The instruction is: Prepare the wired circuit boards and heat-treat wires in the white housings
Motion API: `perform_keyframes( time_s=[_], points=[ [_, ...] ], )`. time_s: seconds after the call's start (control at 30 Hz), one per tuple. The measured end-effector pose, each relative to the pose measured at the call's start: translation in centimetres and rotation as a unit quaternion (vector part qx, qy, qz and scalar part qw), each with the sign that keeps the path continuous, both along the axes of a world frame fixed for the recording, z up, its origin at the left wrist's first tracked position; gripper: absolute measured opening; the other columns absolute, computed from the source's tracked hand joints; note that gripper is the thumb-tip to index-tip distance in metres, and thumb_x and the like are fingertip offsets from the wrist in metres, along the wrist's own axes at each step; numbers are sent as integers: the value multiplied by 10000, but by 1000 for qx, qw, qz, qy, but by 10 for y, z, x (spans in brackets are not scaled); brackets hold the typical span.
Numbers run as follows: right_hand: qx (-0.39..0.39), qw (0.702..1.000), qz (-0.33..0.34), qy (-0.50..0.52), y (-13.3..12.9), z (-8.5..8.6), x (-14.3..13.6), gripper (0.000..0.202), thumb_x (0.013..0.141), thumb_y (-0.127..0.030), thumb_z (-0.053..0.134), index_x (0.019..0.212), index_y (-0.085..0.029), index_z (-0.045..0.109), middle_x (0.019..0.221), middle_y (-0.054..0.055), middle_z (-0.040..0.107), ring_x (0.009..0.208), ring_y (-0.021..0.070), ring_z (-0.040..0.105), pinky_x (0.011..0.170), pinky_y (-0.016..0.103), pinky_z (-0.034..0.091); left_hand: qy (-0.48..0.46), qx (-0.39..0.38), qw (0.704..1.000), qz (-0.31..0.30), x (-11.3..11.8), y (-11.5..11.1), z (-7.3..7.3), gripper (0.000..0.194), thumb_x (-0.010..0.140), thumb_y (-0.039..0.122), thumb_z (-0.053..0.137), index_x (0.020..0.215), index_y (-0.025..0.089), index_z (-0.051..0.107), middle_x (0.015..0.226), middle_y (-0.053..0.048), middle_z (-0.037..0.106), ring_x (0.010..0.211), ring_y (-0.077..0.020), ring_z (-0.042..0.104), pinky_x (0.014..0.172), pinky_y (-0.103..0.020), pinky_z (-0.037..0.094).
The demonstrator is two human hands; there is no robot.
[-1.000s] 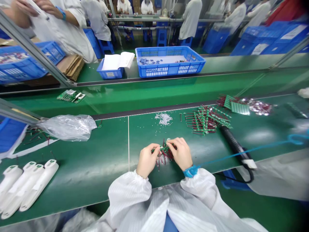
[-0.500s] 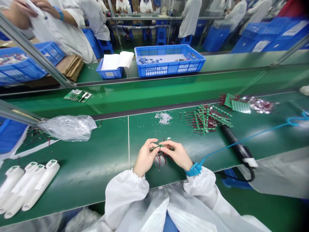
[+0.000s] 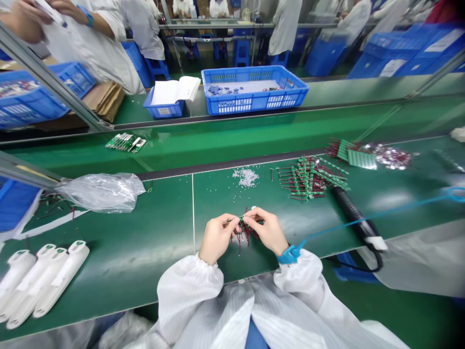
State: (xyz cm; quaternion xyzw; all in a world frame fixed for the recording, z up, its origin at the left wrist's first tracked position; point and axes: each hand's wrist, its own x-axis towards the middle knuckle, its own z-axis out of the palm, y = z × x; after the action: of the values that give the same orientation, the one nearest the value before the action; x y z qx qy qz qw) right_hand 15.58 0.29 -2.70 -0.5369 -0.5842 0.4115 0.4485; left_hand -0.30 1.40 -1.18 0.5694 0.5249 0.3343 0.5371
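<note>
Left hand point(image 3: 215, 237) and right hand point(image 3: 269, 231) pinch a narrow green strip point(image 3: 241, 219) between fingers point(image 3: 255, 214) (thin, dark-red wires point(image 3: 247, 236) below).

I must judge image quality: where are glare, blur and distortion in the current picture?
Head view: pale glare on the green table, right of the black tool; head view: small parts between the left hand and right hand lack clear detail; head view: background people look soft; head view: the left metal post leans strongly, probably wide-angle distortion.
</note>
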Motion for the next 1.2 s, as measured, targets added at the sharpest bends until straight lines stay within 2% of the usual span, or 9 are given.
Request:
perform_keyframes(
  time_s=[0.17,0.27,0.4,0.5,0.63,0.7,0.8,0.97,1.2],
  points=[
    [109,973,-79,-185,-8,0,-10,169,866,-255,536,714,-204,588,672,4,590,679,162,535,673,287,414,98,42,994,33,8,-6,-3,230,829,367,514,772,188,647,627,2,651,525,-123,551,557,-236,423],
    [121,960,-107,-228,-8,-4,-7,169,881,-255,521,731,-208,584,690,4,611,695,167,537,694,294,409,112,52,992,37,11,-7,-7,221,836,359,507,788,195,649,641,0,665,558,-131,570,586,-239,431],
    [61,958,-64,-274,-4,-8,13,166,885,-310,535,802,-241,660,779,7,654,750,183,558,711,305,425,9,8,1000,23,8,-3,-12,228,815,366,531,809,160,628,668,-27,672,550,-125,546,588,-248,448],
    [76,948,-57,-305,-3,-3,23,183,868,-357,559,912,-250,701,922,52,654,884,227,537,806,354,427,-73,-34,997,0,5,1,-11,242,790,372,566,781,135,610,661,-37,659,543,-111,523,569,-238,444],
    [67,979,8,-193,-5,7,16,235,872,-345,555,1057,-251,665,958,49,665,924,213,559,847,349,441,-104,-52,992,-42,6,2,-6,259,796,384,568,806,128,603,654,-20,631,553,-95,511,574,-227,430],
    [34,990,34,-130,-5,8,8,207,867,-328,558,1022,-254,674,875,26,684,849,194,595,803,330,458,-110,-44,991,-60,7,1,-5,265,806,392,552,829,131,592,652,-10,608,560,-94,505,569,-228,426],
    [16,997,9,-81,-3,4,2,150,842,-306,578,891,-241,704,806,18,684,757,175,609,742,304,461,-120,-34,990,-71,8,-1,-6,259,817,392,538,862,138,563,686,-6,590,576,-93,505,567,-229,435],
    [9,1000,-7,-7,1,0,4,154,802,-334,612,785,-209,701,750,23,647,688,163,585,669,286,456,-156,-42,986,-33,6,-2,-9,270,811,398,555,933,169,479,741,-5,606,592,-103,545,544,-232,447],
    [-66,993,2,98,1,1,2,198,758,-383,644,726,-187,639,688,10,652,656,154,591,663,283,471,-114,-58,992,-4,4,2,-6,271,742,381,652,805,122,603,673,-14,608,585,-99,540,554,-223,444]
  ],
)
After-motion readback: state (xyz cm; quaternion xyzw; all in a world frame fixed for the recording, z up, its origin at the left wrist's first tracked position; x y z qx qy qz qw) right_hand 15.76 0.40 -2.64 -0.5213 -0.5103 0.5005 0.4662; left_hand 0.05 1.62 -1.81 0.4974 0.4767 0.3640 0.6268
